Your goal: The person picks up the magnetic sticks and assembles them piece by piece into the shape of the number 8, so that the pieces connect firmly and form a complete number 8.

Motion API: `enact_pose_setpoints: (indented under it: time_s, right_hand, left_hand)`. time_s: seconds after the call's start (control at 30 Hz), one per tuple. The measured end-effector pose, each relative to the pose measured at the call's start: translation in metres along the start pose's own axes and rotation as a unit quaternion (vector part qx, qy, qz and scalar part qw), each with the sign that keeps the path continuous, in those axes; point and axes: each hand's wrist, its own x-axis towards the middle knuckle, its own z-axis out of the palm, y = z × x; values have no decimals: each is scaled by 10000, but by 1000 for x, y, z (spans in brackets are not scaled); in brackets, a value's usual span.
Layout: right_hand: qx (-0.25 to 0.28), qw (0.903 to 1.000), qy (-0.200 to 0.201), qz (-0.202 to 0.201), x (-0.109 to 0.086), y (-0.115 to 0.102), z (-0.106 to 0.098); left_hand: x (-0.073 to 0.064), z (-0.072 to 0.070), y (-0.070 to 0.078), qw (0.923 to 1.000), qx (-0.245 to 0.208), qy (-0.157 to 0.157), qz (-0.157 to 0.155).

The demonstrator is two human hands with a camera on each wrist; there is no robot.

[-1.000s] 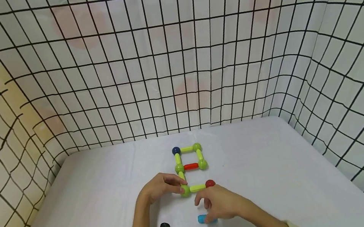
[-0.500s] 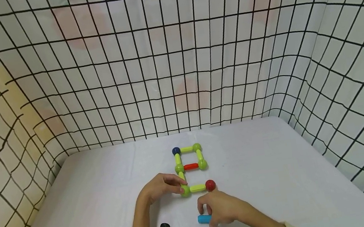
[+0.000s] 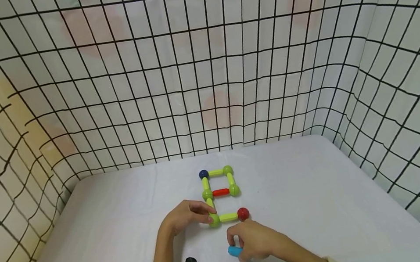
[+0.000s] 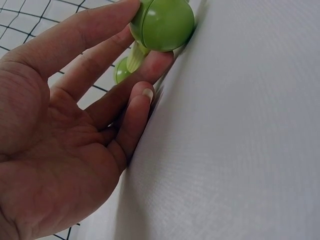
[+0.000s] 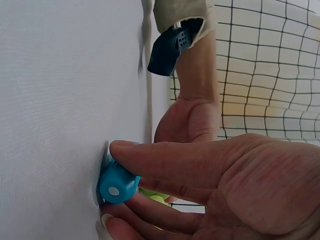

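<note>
In the head view my left hand (image 3: 187,216) pinches a green ball (image 3: 214,220), the lower-left corner of a ball-and-stick figure. The left wrist view has thumb and fingers around that green ball (image 4: 167,25), close over the tabletop. My right hand (image 3: 258,239) holds a short blue magnetic stick (image 3: 234,251) between thumb and fingers, just below the red ball (image 3: 243,214). Up close in the right wrist view, the blue stick (image 5: 118,184) shows a pale round spot on its end; the fingers hide part of its length.
Beyond the hands, the figure's upper square has a dark blue ball (image 3: 203,174), several green balls, yellow-green sticks and a red stick (image 3: 220,192). A yellow-green stick (image 3: 228,217) joins the lower green and red balls. Black grid netting (image 3: 202,74) surrounds the white table (image 3: 305,189).
My right hand has drawn back from over the red ball and taken hold of the blue stick, which has turned slightly. My left hand stays on the green ball.
</note>
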Motion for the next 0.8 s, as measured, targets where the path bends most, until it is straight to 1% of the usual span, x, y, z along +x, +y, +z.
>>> enact_pose_setpoints:
  time_s: [0.13,0.3,0.4,0.53,0.6,0.7,0.8]
  right_hand:
    - [46,10000,26,-43,0,0,-2]
    - [309,9995,33,-114,2,3,-9]
    - [405,9987,207,-223,3,7,-14]
    - [602,9959,618,-288,6,13,-24]
    - [747,9932,862,-243,9,15,-31]
    - [1031,9860,1309,-94,15,19,-39]
    - [1284,9749,1818,99,22,22,-44]
  left_hand:
    - [0,-1,0,10000,21,11,21]
    - [-1,-1,-1,10000,26,15,41]
    - [-2,-1,-2,10000,-22,24,22]
    - [-3,0,-2,10000,-88,-5,29]
    - [-3,1,-2,10000,-56,8,53]
    - [-3,0,-1,9999,26,59,86]
    - [-3,0,-1,9999,62,64,115]
